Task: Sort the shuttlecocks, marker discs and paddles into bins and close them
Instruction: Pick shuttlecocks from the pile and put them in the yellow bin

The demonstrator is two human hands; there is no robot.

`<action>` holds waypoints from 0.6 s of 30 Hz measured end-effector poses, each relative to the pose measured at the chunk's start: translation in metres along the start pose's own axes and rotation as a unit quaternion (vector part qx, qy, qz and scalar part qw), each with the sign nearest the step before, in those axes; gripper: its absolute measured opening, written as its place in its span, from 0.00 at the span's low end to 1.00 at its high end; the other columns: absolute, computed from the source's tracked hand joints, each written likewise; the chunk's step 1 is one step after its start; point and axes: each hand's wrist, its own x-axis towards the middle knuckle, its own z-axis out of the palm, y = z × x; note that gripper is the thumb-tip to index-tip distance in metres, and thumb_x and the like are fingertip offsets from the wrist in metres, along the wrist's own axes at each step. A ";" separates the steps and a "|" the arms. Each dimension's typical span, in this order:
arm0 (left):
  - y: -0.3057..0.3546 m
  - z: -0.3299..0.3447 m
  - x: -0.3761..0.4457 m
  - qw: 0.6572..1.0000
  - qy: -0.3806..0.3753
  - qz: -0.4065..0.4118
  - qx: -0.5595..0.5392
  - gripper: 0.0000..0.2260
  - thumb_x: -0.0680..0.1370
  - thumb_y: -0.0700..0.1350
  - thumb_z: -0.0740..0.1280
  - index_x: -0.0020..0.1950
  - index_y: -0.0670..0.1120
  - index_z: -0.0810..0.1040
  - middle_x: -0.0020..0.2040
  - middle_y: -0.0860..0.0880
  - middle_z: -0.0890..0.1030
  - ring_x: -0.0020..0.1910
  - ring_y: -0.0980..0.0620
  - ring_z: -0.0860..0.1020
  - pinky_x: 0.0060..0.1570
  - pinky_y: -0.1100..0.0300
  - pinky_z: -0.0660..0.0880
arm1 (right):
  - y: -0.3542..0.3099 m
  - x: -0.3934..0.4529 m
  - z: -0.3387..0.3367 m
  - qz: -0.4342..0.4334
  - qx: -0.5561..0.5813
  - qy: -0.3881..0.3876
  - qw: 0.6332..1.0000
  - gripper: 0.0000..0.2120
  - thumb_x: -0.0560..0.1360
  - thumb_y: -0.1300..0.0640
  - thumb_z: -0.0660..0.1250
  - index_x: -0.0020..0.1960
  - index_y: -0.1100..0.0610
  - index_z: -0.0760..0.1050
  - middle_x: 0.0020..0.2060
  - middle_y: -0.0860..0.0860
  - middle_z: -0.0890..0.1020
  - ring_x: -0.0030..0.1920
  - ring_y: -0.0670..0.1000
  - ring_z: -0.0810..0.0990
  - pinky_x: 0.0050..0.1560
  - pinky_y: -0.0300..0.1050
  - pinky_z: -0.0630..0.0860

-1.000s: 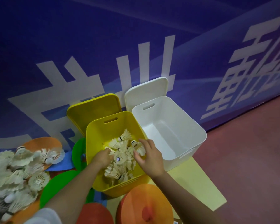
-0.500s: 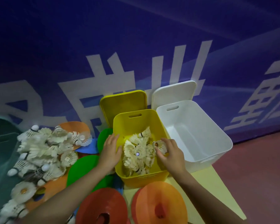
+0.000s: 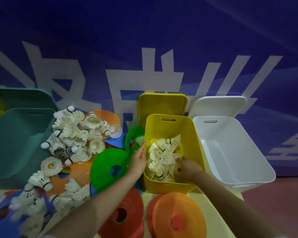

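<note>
Feathered shuttlecocks (image 3: 163, 156) fill my smooth yellow plastic bin (image 3: 187, 134); left hand (image 3: 138, 160) spread at its rim, right hand (image 3: 187, 169) curled among them.

at the centre, a bright yellow bin (image 3: 172, 127) holds cream-white shuttlecocks (image 3: 163, 155) with black bands. at 3 o'clock of it stands a plain white bin (image 3: 234, 148); at 9 o'clock of the frame, a teal bin (image 3: 15, 143). green marker discs (image 3: 108, 165) lie between, with orange discs (image 3: 177, 219) and red discs (image 3: 126, 213) at 6 o'clock. more cream-white shuttlecocks in a loose pile (image 3: 72, 134) lie at 10 o'clock. behind, a deep blue banner (image 3: 144, 40) carries large white characters.
</note>
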 end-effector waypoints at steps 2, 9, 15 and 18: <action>0.003 0.003 -0.004 1.000 0.008 -0.001 -0.008 0.19 0.83 0.44 0.54 0.73 0.59 0.65 0.37 0.62 0.67 0.32 0.49 0.68 0.32 0.52 0.68 | 0.001 0.004 0.006 -0.012 -0.003 -0.032 0.999 0.30 0.73 0.46 0.67 0.72 0.51 0.64 0.69 0.57 0.67 0.63 0.57 0.74 0.56 0.49 0.75; 0.007 0.004 -0.011 0.996 0.043 0.024 0.073 0.20 0.83 0.45 0.53 0.75 0.55 0.62 0.46 0.37 0.78 0.25 0.59 0.63 0.25 0.65 0.59 | 0.002 -0.002 0.005 -0.024 0.071 0.043 0.996 0.25 0.75 0.44 0.66 0.70 0.49 0.67 0.64 0.52 0.74 0.62 0.53 0.75 0.54 0.46 0.75; 0.006 -0.024 -0.005 0.997 -0.081 0.005 0.002 0.19 0.84 0.46 0.54 0.75 0.58 0.60 0.69 0.54 0.71 0.52 0.58 0.76 0.51 0.61 0.75 | -0.008 -0.020 -0.004 -0.019 0.253 0.186 0.949 0.18 0.77 0.48 0.66 0.65 0.52 0.73 0.55 0.49 0.78 0.52 0.49 0.78 0.47 0.46 0.75; 0.000 -0.058 -0.014 0.995 -0.097 -0.009 0.013 0.20 0.83 0.45 0.56 0.75 0.55 0.62 0.72 0.51 0.67 0.58 0.54 0.75 0.57 0.54 0.75 | -0.029 -0.037 -0.007 -0.038 0.323 0.256 0.910 0.14 0.77 0.53 0.67 0.62 0.53 0.76 0.49 0.47 0.79 0.49 0.44 0.78 0.44 0.37 0.73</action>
